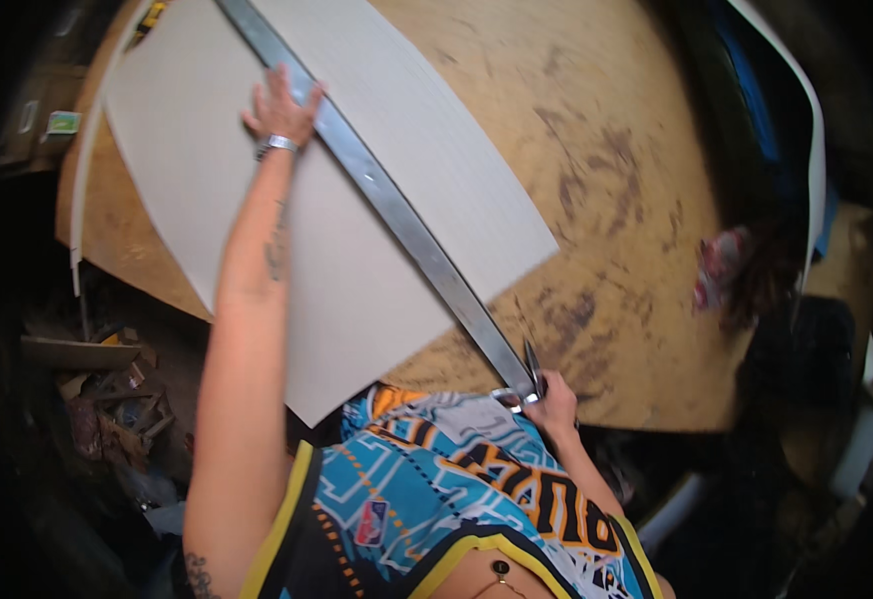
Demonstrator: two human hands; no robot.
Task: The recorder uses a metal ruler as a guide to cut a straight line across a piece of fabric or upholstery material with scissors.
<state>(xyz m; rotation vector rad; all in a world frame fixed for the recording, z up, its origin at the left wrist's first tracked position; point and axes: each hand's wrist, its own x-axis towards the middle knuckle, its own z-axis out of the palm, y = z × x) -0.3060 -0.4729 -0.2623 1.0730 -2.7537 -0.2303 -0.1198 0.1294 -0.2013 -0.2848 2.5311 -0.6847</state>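
A large off-white sheet (341,324) lies on a worn wooden table, with a long metal straightedge (396,208) running diagonally across it. My left hand (285,112) is spread flat near the far end, its fingers on the sheet and against the straightedge. At the near end, my right hand (556,402) is closed around a pair of scissors (531,367) with dark, pointed blades facing away from me. The scissors sit right by the end of the straightedge, beyond the sheet's near edge. Whether they touch the metal I cannot tell.
The brown tabletop (596,190) is scuffed with dark marks. A yellow and black tool (149,22) lies at the far left. Beyond the right side is a red and white bundle (721,265). Scraps and boxes (132,399) clutter the floor at left.
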